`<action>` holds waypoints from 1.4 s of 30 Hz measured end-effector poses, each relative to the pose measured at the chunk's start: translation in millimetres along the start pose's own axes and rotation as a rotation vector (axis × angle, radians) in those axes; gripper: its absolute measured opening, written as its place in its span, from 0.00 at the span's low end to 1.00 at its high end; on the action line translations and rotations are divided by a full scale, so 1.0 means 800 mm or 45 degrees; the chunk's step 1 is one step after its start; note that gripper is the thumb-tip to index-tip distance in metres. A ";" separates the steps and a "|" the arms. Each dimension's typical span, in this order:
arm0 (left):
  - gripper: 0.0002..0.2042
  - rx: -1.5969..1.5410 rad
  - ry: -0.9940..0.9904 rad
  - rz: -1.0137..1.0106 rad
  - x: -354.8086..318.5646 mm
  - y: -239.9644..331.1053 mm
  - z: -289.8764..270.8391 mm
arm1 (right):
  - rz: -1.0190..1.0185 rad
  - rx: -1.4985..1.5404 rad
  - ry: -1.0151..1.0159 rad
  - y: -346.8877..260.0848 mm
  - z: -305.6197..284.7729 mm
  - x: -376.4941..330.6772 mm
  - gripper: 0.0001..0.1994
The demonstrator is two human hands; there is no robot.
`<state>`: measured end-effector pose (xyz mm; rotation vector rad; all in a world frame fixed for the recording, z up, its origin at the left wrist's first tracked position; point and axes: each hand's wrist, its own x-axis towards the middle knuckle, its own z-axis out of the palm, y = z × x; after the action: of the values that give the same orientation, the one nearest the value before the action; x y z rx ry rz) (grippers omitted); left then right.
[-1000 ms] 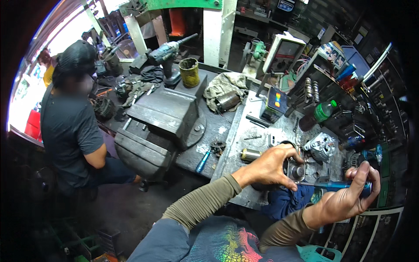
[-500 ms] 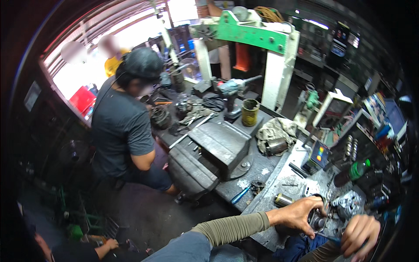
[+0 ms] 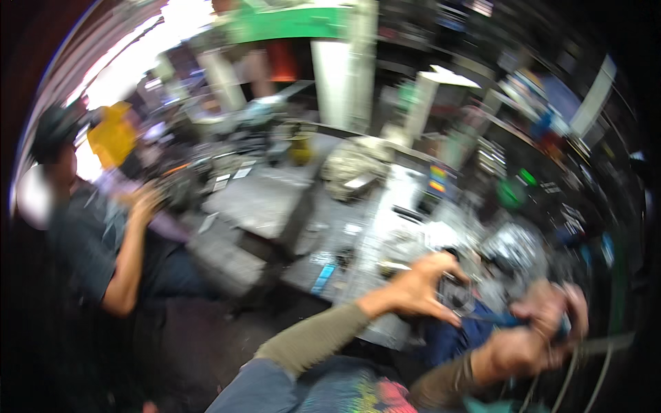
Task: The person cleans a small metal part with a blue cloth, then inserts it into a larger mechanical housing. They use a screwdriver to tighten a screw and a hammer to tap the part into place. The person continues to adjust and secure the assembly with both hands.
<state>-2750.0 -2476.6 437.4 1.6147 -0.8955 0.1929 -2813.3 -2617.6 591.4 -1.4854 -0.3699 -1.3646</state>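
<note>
My left hand is curled around a dark, round metal part at the bench's near right edge, thumb and fingers on either side of it. My right hand is closed on a screwdriver with a blue handle. Its thin shaft points left to the part, near my left thumb; blur hides whether the tip touches. Just beyond my hands lies a silver metal housing. A small metal cylinder rests left of my left hand.
A large bench vise stands to the left, with a blue-handled tool near it. Farther back are a crumpled cloth, a yellow can and a green-capped bottle. A co-worker in a dark shirt is at far left.
The view has swung right and blurred, so the bench appears farther left. My left hand still holds the part; my right hand has turned around the screwdriver. The co-worker's forearm is now raised.
</note>
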 end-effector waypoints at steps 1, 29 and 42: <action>0.40 -0.137 -0.088 -0.065 -0.003 0.000 -0.002 | -0.093 -0.577 0.070 -0.017 0.005 -0.006 0.11; 0.35 -0.128 -0.127 -0.231 0.026 0.017 0.006 | 0.304 1.623 -1.482 0.073 -0.008 0.078 0.09; 0.35 -0.098 -0.100 -0.198 0.022 0.019 0.006 | 0.315 0.137 -0.802 -0.011 -0.047 0.059 0.26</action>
<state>-2749.1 -2488.4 458.1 1.6208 -0.8223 -0.0136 -2826.6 -2663.5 629.5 -1.7813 -0.6185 -0.6491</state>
